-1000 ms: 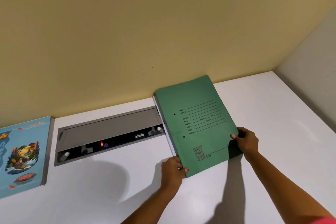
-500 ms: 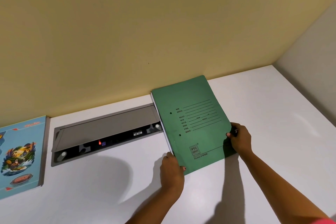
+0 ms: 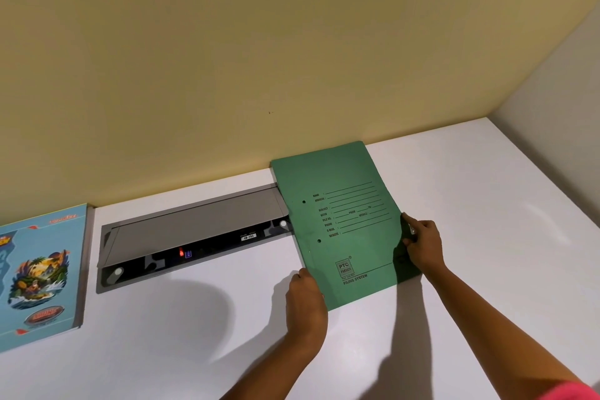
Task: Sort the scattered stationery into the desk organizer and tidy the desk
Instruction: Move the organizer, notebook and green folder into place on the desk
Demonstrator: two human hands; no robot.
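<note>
Holds the green file folder (image 3: 341, 221) at its near-left corner with the left hand (image 3: 306, 302), pinches its right edge with the right hand (image 3: 422, 243). Lies on the white desk (image 3: 487, 204), overlapping the right end of the grey cable hatch (image 3: 194, 224), far edge at the wall. Left of that hatch, a blue illustrated book (image 3: 39, 273).

green file folder (image 3: 344, 221) | closed, flat on desk (image 3: 487, 204) | far edge against wall
</note>
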